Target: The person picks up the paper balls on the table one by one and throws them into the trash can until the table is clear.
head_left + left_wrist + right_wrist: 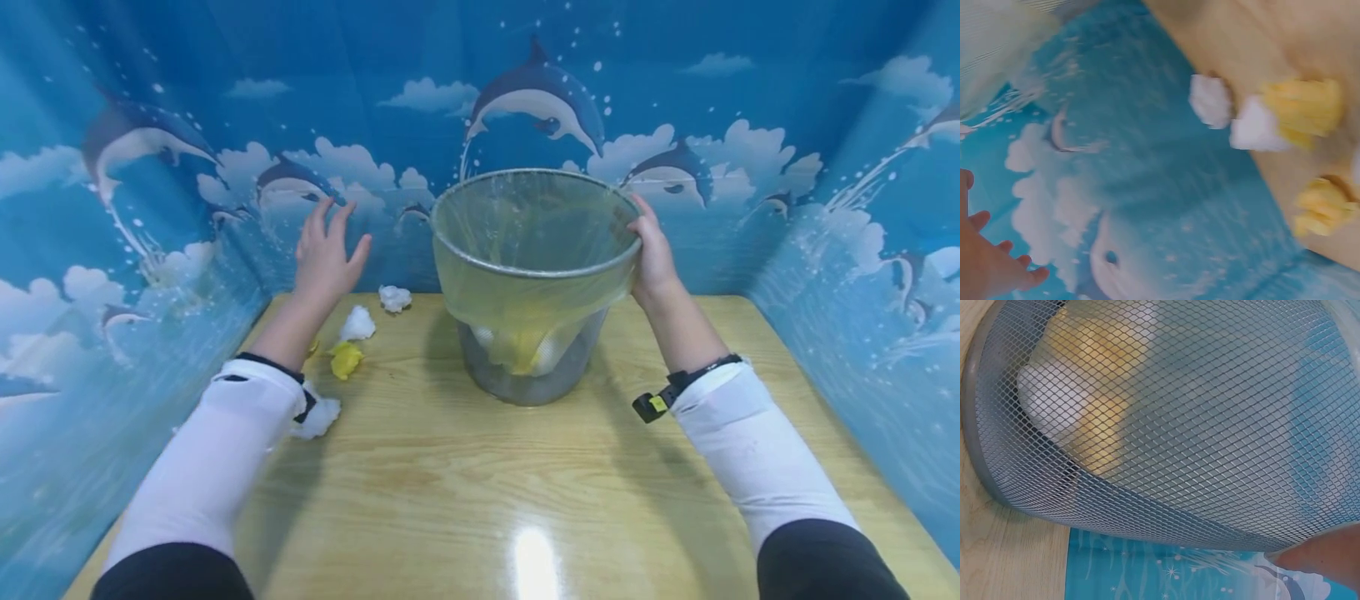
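Note:
A round metal mesh wastebasket (537, 272), lined with a translucent yellowish bag (480, 292), stands at the back middle of the table. My right hand (654, 254) grips its rim on the right, with the fingers over the edge; the right wrist view shows a fingertip against the mesh. White (1054, 397) and yellow crumpled paper (1099, 350) show through the mesh, low in the bag. My left hand (326, 254) is raised to the left of the basket, fingers spread and holding nothing. Nearest below it are crumpled white paper balls (357, 323) and a yellow paper ball (346, 359).
Another white ball (394, 298) lies by the table's back edge, and a white one (321, 418) is partly covered by the left wrist strap. A second yellow ball (1324, 207) is mostly hidden behind the left wrist in the head view. Dolphin-printed curtains (337, 75) enclose the wooden table (420, 500).

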The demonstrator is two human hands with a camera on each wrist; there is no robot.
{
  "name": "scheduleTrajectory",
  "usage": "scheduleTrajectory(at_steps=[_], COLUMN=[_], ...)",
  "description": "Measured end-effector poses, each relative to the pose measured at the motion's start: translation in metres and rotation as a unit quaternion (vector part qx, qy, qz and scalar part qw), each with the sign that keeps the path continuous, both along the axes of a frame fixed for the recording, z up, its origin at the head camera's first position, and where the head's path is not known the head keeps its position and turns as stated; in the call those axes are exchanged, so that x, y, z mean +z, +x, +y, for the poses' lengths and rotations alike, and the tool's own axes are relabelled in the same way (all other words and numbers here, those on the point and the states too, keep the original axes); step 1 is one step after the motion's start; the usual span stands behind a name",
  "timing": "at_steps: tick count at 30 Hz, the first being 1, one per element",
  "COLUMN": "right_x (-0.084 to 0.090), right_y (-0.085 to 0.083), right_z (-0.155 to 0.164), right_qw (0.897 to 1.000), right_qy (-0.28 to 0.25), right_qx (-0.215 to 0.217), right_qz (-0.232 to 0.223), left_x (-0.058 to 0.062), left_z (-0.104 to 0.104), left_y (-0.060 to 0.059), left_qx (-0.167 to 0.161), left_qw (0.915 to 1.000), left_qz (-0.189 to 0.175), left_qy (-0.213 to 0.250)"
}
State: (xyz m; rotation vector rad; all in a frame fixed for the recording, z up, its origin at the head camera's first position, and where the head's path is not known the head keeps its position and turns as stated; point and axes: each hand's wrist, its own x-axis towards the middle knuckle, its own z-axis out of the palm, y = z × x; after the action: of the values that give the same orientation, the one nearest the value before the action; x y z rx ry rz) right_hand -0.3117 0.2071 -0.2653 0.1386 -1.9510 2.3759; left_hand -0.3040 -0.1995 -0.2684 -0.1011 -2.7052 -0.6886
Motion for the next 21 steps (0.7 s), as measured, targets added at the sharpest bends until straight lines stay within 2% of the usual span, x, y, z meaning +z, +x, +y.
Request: scheduleTrajectory(at_steps=[5, 10, 12, 16, 19, 21], right_x=[0.001, 0.001, 0.001, 0.000, 0.000, -0.001], right_y=[-0.001, 0.000, 0.000, -0.001, -0.001, -0.001], right_z=[-0.001, -0.001, 0.000, 0.001, 0.002, 0.003], right_qw=[1.000, 1.000, 1.000, 1.000, 1.000, 1.000], right_qy=[0.004, 0.005, 0.005, 0.009, 0.012, 0.012], right_qx=[-0.002, -0.001, 0.000, -0.003, -0.002, -0.001], right_qz=[-0.005, -0.007, -0.008, -0.008, -0.010, -0.011], left_x=[-0.027, -0.052, -0.061, -0.080, -0.097, -0.109], left_z=[-0.024, -0.042, -0.047, -0.051, -0.050, -0.051], left_y=[0.008, 0.021, 0.027, 0.040, 0.051, 0.057], left_qx=[0.007, -0.001, -0.009, -0.029, -0.048, -0.060], left_qw=[0.9988, 0.9973, 0.9964, 0.9924, 0.9888, 0.9874], left_qz=[-0.042, -0.054, -0.048, -0.010, 0.018, 0.020], left_qy=[-0.024, -0.049, -0.069, -0.119, -0.140, -0.145])
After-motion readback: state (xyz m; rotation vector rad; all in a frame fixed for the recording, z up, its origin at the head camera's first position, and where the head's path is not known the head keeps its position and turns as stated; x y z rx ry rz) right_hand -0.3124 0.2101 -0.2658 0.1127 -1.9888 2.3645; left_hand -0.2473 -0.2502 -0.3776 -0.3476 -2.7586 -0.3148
